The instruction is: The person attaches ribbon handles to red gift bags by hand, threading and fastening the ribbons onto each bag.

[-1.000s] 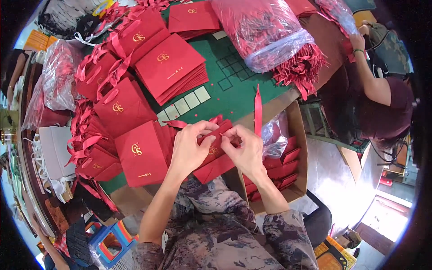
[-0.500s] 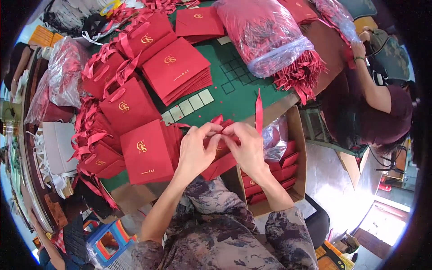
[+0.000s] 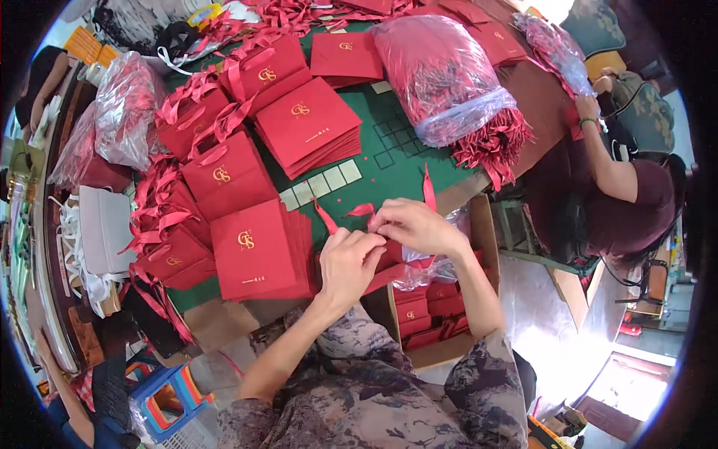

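Observation:
Close together at the table's near edge, both my hands work at a red ribbon (image 3: pixel 362 210) on a small red paper bag (image 3: pixel 390 258). My left hand (image 3: pixel 348 262) is closed, thumb and fingers pinched at the ribbon. Opposite it, my right hand (image 3: pixel 417 226) pinches the ribbon too, its fingers curled. One loose ribbon end (image 3: pixel 325 218) stands up beside my left hand, and another ribbon strip (image 3: pixel 428 188) rises behind my right. My hands cover the pinched spot and much of the bag. Left of them leans a stack of red bags (image 3: pixel 254 251) with gold lettering.
On the green table (image 3: pixel 359 168) lie more flat red bags (image 3: pixel 308 123), ribboned bags (image 3: pixel 228 176) and a plastic sack of red ribbons (image 3: pixel 445 78). A cardboard box (image 3: pixel 490 262) of red bags stands close on my right. Another person's arm (image 3: pixel 617 168) reaches in at the far right.
My left hand has dropped lower and turned its back upward, while my right reaches across more. A ribbon end now stands up beside the left hand. The whole view has shifted slightly.

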Action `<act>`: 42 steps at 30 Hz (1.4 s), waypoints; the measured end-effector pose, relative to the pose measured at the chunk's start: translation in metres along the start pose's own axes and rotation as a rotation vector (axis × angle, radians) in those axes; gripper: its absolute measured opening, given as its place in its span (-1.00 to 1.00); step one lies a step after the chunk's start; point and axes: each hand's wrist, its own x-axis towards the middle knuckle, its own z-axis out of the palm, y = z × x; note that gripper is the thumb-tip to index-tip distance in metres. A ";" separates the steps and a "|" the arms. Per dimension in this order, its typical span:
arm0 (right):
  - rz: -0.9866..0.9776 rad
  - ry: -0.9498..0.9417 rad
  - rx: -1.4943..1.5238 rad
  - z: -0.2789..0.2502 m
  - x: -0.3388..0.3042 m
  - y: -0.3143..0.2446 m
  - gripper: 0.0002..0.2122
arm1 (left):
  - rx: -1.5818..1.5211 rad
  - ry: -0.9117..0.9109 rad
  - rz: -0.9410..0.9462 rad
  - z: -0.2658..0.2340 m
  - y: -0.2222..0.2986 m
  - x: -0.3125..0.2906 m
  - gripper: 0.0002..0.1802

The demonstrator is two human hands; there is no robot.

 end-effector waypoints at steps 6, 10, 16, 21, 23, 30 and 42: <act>-0.028 -0.222 -0.027 -0.012 0.008 0.005 -0.87 | 0.129 0.072 0.202 0.003 -0.001 -0.008 -0.85; 0.000 -0.294 0.004 -0.014 0.008 0.006 -0.87 | 0.137 0.064 0.252 0.002 -0.001 -0.009 -0.83; -0.045 -0.318 -0.105 -0.012 0.006 0.000 -0.90 | 0.163 0.045 0.309 0.002 -0.001 -0.013 -0.82; -0.062 -0.329 -0.195 -0.012 0.011 0.000 -0.90 | 0.153 0.015 0.265 0.003 -0.003 -0.009 -0.84; -0.094 -0.331 -0.211 -0.012 0.015 -0.001 -0.89 | 0.125 -0.035 0.199 0.000 -0.006 -0.007 -0.87; -0.101 0.198 -0.050 -0.006 0.024 0.020 -0.87 | 0.022 -0.069 -0.025 -0.003 -0.010 0.000 -0.83; 0.417 0.855 -0.646 -0.007 -0.016 0.071 -0.80 | -0.183 -0.088 -0.306 0.000 -0.032 0.026 -0.74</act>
